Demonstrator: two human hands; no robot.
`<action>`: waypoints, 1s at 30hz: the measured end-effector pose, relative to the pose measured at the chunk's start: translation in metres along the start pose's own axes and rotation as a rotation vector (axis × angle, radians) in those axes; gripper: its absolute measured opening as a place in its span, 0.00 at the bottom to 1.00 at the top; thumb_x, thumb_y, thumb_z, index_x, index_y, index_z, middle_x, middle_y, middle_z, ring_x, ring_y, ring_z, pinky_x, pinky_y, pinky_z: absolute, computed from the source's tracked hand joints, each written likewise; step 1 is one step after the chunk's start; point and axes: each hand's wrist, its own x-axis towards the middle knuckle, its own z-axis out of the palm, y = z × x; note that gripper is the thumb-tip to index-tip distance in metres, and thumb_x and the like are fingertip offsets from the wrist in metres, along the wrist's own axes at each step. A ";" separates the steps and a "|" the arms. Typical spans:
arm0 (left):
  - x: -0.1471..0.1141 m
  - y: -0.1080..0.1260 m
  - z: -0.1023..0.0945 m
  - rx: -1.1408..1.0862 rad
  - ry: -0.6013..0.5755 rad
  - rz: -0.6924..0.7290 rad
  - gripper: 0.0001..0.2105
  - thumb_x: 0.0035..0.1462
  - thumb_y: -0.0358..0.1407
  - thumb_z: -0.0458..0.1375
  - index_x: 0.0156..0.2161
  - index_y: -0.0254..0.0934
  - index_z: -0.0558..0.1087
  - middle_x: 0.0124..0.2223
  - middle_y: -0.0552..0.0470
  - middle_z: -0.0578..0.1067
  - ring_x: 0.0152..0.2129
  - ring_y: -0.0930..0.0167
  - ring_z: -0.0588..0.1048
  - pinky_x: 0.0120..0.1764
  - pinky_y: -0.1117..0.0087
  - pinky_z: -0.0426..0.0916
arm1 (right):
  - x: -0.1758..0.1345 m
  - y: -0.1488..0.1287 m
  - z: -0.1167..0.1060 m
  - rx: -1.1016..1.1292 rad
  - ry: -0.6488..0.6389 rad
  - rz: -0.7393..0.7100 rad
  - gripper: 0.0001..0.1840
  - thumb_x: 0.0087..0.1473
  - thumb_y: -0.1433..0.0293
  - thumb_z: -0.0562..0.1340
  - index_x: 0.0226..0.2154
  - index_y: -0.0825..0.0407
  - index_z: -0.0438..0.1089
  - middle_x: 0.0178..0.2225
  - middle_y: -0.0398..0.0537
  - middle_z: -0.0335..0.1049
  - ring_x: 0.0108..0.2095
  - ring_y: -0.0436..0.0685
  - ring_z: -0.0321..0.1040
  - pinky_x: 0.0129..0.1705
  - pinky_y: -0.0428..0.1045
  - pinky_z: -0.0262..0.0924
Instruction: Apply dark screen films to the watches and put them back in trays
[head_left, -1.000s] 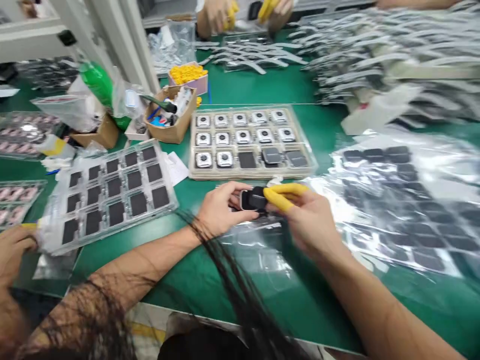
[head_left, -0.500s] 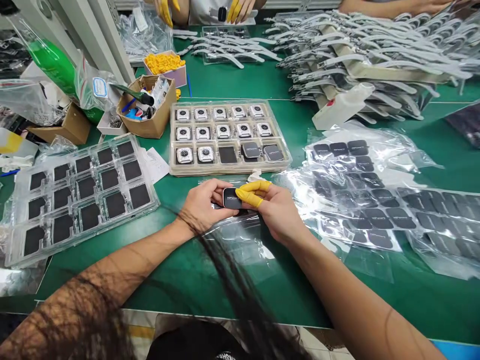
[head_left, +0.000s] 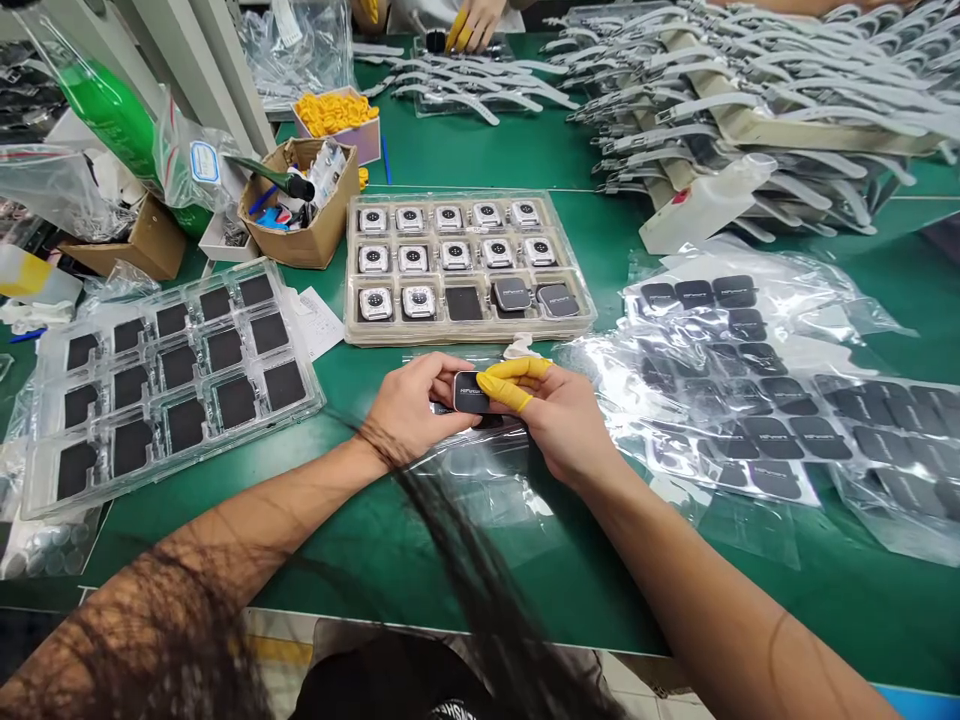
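Between my two hands is a smartwatch case (head_left: 470, 392), its dark face with pale lettering turned up toward me. My left hand (head_left: 411, 410) is closed on its left side, thumb below and fingers behind. My right hand (head_left: 551, 405), with yellow finger cots on thumb and forefinger, pinches its right edge. Beneath them lies clear plastic film (head_left: 487, 470) with dark printed pieces, mostly covered by the hands. Just beyond sits a tray of watch cases (head_left: 349, 325); most lie back side up, two at the front right show dark faces, and one front pocket holds no case.
To the left stands a clear tray (head_left: 176, 465) with black-lined pockets. At right lie sheets of dark printed films (head_left: 761, 440). Behind are a white bottle (head_left: 697, 210), stacked pale watch straps (head_left: 750, 110), a cardboard box (head_left: 322, 225) and yellow finger cots (head_left: 330, 113). A co-worker's hand (head_left: 476, 22) shows opposite.
The whole view has shifted slightly, so the table's things appear a little higher and mostly farther right. Both my hands keep their hold on the watch case. One co-worker's hand has mostly left view.
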 end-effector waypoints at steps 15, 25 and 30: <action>0.006 0.008 -0.003 -0.334 -0.026 -0.215 0.27 0.47 0.20 0.86 0.52 0.36 0.87 0.42 0.53 0.92 0.38 0.69 0.91 0.47 0.70 0.86 | 0.010 0.014 -0.045 -0.713 -0.162 -0.828 0.33 0.74 0.30 0.68 0.57 0.33 0.95 0.75 0.58 0.80 0.73 0.83 0.77 0.79 0.85 0.72; 0.008 -0.002 -0.002 -0.380 -0.085 -0.125 0.28 0.44 0.24 0.90 0.52 0.36 0.91 0.39 0.55 0.87 0.31 0.71 0.86 0.41 0.70 0.82 | 0.013 0.022 -0.038 -0.508 0.007 -0.539 0.41 0.66 0.28 0.77 0.68 0.33 0.89 0.62 0.57 0.90 0.56 0.77 0.86 0.69 0.80 0.81; 0.009 -0.006 0.002 -0.300 -0.043 0.002 0.35 0.43 0.27 0.90 0.58 0.41 0.90 0.44 0.60 0.81 0.27 0.74 0.84 0.39 0.69 0.81 | 0.019 0.005 -0.014 -0.265 -0.019 -0.263 0.37 0.46 0.42 0.93 0.54 0.34 0.87 0.46 0.48 0.91 0.48 0.71 0.89 0.53 0.66 0.87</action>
